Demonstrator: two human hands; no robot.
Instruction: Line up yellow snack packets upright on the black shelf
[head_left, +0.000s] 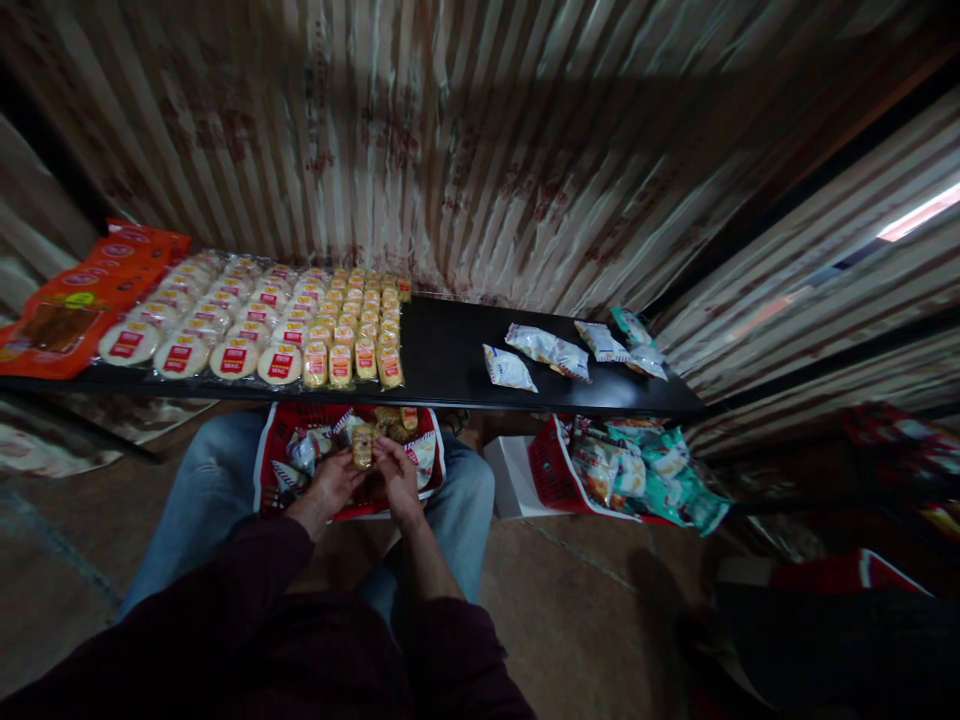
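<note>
A red basket [268,452] of small snack packets rests on my lap. Over it, my left hand [332,484] and my right hand [396,478] meet, fingers pinched together on one small yellow-brown packet [363,446] held upright between them. Just beyond, the black shelf [446,352] carries neat rows of round white biscuit packs [184,352] with red labels and rows of small yellow packets [365,330]. The nearest row of yellow packets lies just above my hands.
Orange packets [71,310] lie at the shelf's far left. A few white and green packets [570,352] are scattered at its right end. A second red basket [551,470] full of green-and-white packets stands on the floor to the right. A striped wall runs behind.
</note>
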